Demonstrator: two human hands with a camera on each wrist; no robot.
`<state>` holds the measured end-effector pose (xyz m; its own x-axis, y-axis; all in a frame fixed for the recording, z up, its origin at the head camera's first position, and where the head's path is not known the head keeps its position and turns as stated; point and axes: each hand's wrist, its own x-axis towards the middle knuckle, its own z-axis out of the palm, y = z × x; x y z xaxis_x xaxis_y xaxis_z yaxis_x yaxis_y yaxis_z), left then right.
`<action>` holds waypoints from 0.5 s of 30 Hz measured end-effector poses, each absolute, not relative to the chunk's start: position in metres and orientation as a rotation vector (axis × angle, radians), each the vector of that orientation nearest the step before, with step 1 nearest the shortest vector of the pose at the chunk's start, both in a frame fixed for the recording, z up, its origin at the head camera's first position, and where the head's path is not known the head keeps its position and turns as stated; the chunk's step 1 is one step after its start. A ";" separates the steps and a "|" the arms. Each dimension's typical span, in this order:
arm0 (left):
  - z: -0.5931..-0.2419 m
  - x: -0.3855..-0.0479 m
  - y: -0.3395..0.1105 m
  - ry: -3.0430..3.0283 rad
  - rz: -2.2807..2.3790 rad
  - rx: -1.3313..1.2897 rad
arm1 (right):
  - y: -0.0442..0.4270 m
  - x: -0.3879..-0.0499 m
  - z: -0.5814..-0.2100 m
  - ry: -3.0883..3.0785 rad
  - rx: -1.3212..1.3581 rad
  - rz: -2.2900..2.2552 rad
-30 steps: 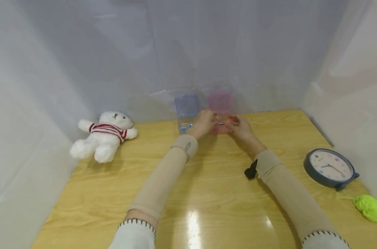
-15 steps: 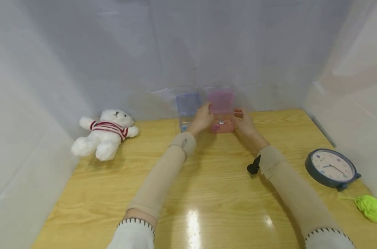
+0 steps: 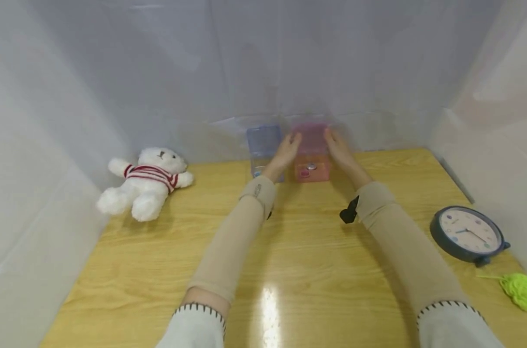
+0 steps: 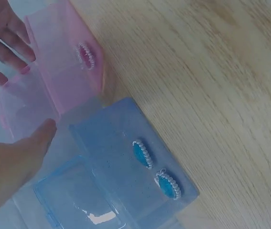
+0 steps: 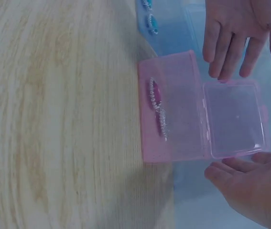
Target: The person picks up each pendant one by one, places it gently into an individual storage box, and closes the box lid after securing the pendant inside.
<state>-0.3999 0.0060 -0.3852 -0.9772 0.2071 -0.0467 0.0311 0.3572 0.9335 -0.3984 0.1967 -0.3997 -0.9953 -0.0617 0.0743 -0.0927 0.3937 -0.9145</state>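
A pink see-through box (image 5: 178, 105) stands with its hinged lid (image 5: 235, 119) raised. Inside its base lie two dark pink oval pieces (image 5: 157, 95) edged with small pale beads. My left hand (image 3: 286, 151) and right hand (image 3: 341, 151) are at opposite side edges of this lid, fingers mostly straight. Fingertips of both appear to touch it or lie very close. To the left, beside the left hand, is a blue see-through box (image 4: 106, 138), its lid also up. Two blue bead-edged ovals (image 4: 168, 185) lie in it; in the head view the left hand partly hides them.
A white teddy bear (image 3: 148, 186) in a striped top lies at the left of the wooden table (image 3: 315, 270). At the right are a dark blue clock (image 3: 468, 232) and a yellow-green yarn ball (image 3: 522, 291). A pale sheet (image 3: 246, 58) rises behind the boxes.
Both hands have moved up from the pink box's base to the sides of its raised lid. The fingers have left the pink ovals, which now show in the base.
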 end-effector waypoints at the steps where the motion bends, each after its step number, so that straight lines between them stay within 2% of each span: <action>1: -0.386 -0.399 0.006 2.462 1.684 0.217 | 0.196 -0.397 -0.400 -2.584 0.133 1.720; 6: -0.388 -0.398 0.008 2.536 1.738 0.226 | 0.194 -0.392 -0.402 -2.451 0.096 1.819; 15: -0.400 -0.392 0.014 2.721 1.718 0.183 | 0.199 -0.388 -0.419 -2.603 0.212 1.453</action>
